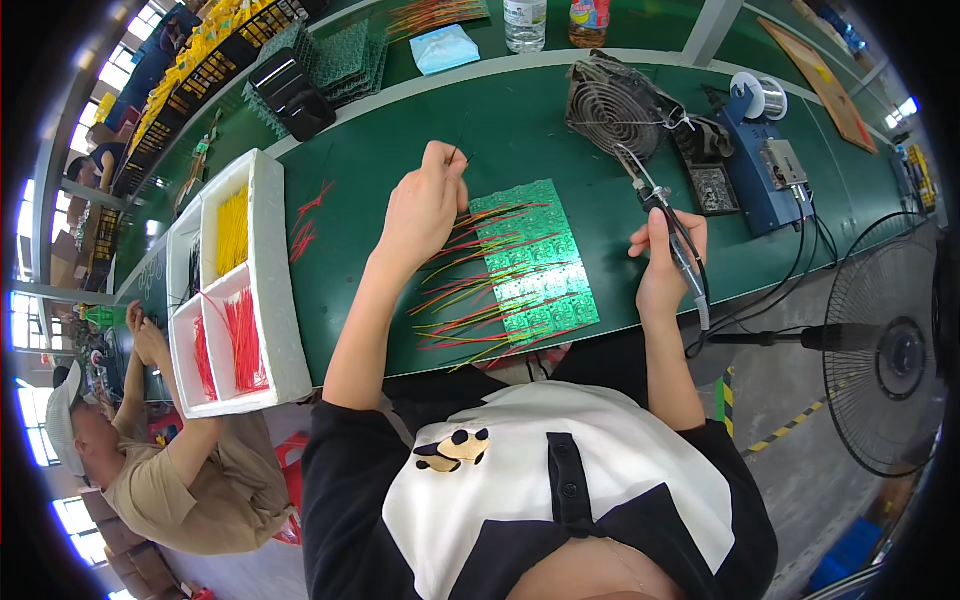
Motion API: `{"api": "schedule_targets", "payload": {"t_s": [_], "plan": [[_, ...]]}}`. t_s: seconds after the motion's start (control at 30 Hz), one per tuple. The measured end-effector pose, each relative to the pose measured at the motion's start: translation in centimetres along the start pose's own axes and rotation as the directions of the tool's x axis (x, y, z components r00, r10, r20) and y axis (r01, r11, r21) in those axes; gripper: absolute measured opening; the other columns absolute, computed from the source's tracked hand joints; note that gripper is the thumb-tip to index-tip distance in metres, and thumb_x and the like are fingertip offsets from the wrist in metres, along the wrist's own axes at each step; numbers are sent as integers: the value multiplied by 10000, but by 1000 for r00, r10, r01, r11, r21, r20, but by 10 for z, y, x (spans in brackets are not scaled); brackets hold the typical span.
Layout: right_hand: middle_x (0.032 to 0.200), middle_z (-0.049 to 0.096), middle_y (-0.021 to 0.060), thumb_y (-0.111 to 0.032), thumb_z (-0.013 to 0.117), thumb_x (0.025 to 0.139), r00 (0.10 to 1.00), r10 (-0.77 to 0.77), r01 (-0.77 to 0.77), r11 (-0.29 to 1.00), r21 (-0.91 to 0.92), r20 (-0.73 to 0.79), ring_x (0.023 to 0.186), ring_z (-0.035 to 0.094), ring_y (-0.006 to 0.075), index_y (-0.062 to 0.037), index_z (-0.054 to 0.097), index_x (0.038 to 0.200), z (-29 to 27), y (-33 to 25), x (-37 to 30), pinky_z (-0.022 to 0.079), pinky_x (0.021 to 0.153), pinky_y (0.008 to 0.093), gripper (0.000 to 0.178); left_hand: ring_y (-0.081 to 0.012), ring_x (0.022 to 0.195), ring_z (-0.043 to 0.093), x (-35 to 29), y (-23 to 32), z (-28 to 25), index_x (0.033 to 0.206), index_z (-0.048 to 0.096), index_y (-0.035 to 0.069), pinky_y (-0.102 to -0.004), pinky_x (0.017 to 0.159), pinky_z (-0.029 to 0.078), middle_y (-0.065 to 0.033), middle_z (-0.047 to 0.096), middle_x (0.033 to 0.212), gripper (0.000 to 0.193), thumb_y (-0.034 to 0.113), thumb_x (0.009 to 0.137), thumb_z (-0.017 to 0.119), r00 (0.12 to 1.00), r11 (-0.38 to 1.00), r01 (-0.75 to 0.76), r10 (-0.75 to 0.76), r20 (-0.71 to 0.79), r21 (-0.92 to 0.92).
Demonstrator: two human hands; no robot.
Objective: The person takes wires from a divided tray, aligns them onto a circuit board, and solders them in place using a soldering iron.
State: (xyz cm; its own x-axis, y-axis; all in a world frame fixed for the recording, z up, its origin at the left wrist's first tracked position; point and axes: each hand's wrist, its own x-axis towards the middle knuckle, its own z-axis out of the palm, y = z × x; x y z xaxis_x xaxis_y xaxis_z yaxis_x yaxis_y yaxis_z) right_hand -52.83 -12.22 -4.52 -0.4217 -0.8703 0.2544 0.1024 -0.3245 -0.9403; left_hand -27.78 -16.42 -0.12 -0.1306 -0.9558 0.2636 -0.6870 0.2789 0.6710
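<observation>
My right hand point(662, 262) is closed around a soldering iron point(684, 256), its metal tip pointing up and away beside a round fan grille. My left hand point(418, 212) is closed in a pinch just beyond the left edge of a green circuit board panel point(548, 262). A thin dark wire point(472, 155) shows at its fingertips. Rows of red, yellow and black wires point(462, 300) stick out from the panel's left side. The soldering iron's tip is apart from the panel.
At left a white foam tray point(290, 330) holds yellow, red and black wires; loose red wires point(304, 238) lie beside it. A fume fan point(612, 108) and blue solder feeder point(752, 170) stand far right. A floor fan point(895, 345) stands right. A co-worker point(190, 480) sits left.
</observation>
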Motion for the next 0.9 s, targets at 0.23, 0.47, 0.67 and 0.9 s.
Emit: {"api": "schedule_targets", "payload": {"t_s": [0.23,0.47,0.67,0.9], "plan": [[609,571,83,-133,596,860,1000,13,-13,1000,29,-20,483,514,101,-15,448,908,-2,-2,-4,404,482,202,195,-45,526,356,-33,13,4,921,506,-5,-220,493,316,32,433,553,105,96,898,488,986,943,147,-117,117,-298],[612,576,92,-114,596,855,991,102,-103,995,12,84,481,517,107,-18,441,897,-18,-4,-23,407,468,208,187,-82,494,420,-40,2,33,898,536,7,-247,494,352,-51,514,556,116,114,858,555,981,829,181,-110,162,-529],[612,577,90,-98,589,855,979,154,-156,988,3,136,485,521,105,-15,437,891,-23,-8,-33,406,470,206,176,-94,403,420,-44,0,54,828,584,20,-237,424,332,-45,527,515,136,109,775,672,998,995,-70,69,-8,-66],[614,572,91,-74,609,834,953,188,-197,980,15,238,478,517,94,-11,433,866,-20,-7,-40,416,442,200,190,-110,402,446,-43,1,59,792,624,41,-246,419,337,-48,532,513,120,126,745,693,993,993,-108,106,-47,-43]]}}
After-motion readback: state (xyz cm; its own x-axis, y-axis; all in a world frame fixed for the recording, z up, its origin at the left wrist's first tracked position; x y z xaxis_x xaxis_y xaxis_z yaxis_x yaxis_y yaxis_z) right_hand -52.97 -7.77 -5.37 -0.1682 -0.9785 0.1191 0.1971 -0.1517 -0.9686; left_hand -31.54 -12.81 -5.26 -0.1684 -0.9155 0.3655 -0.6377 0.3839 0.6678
